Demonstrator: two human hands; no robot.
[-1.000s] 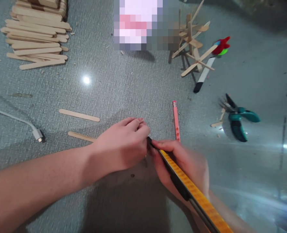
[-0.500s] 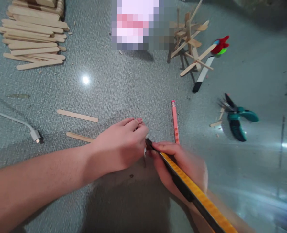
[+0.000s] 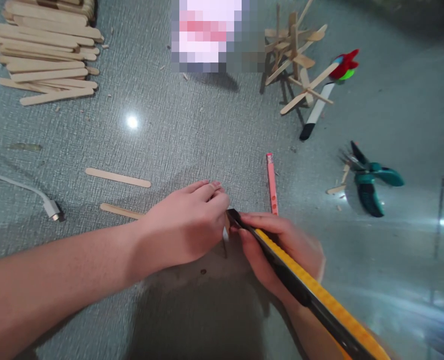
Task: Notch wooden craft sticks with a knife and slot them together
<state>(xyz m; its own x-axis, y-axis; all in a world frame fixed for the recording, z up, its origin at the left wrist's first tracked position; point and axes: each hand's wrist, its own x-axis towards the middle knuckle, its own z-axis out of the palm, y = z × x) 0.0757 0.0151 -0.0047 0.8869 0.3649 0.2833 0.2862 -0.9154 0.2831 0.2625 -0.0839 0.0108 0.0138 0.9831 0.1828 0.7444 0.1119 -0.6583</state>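
My right hand (image 3: 282,245) is closed around a yellow-and-black utility knife (image 3: 300,272), which runs from the lower right up toward my left hand. The knife's black front end meets the fingers of my left hand (image 3: 191,220), and a thin pale sliver, perhaps its blade, shows just below. My left hand is curled shut, back upward, low over the table; whatever its fingers pinch is hidden. Left of it lie a flat craft stick (image 3: 118,177) and a second craft stick (image 3: 120,211), partly covered by the hand. A pink pencil-like stick (image 3: 272,182) rests just beyond my right hand.
A pile of craft sticks (image 3: 49,65) fills the upper left, with a white cable (image 3: 30,185) below. Upper right stands a stick structure (image 3: 295,55) beside a white-and-black marker-like object (image 3: 317,112) and a red item (image 3: 345,64). Teal-handled pliers (image 3: 372,177) lie open at right.
The utility knife and my right hand have shifted slightly, and more of the knife's body shows. My left hand stays nearly in place. The whole view has moved a little.
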